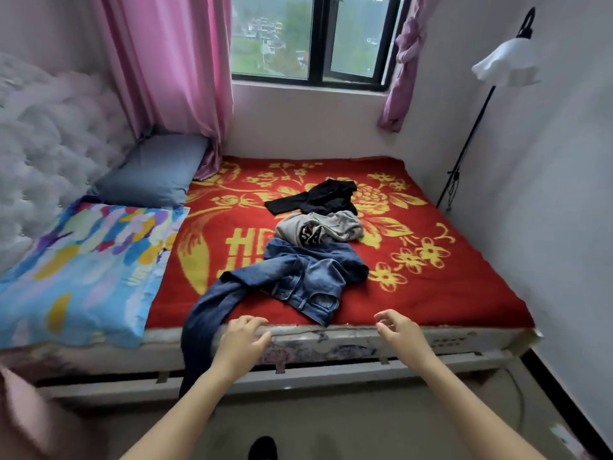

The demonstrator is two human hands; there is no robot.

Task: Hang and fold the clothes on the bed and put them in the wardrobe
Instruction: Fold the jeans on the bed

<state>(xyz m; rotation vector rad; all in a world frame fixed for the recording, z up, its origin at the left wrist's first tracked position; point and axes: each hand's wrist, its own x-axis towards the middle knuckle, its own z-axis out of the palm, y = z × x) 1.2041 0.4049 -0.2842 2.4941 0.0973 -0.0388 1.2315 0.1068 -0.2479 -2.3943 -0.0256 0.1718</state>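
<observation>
The clothes lie in a row on the bed, ahead of our two hands. The nearest piece is the blue jeans [298,280], crumpled just beyond our left hand [243,340]; one leg of them hangs over the near edge of the bed, directly at the left of this hand. Behind the jeans, and touching them, lies a grey garment [331,227] with a dark print, and farthest from us a black garment [318,197], touching the grey one.

Both hands hover over the near edge of the mattress [365,340] with the fingers loosely curled and apart, and they hold nothing. The left hand is just beside the hanging jeans leg; we cannot tell if it touches it. The right hand [399,330] is well apart from the clothes.

Under the clothes is a red blanket [447,293] with yellow flowers. Far to the left of our left hand lie a colourful pillow [83,267] and, beyond it, a grey-blue pillow [156,167], both against a tufted headboard [43,144]. Far ahead of the hands are a window [315,38] and a pink curtain [172,61]. To the right of our right hand, by the wall, stands a floor lamp [507,63].
</observation>
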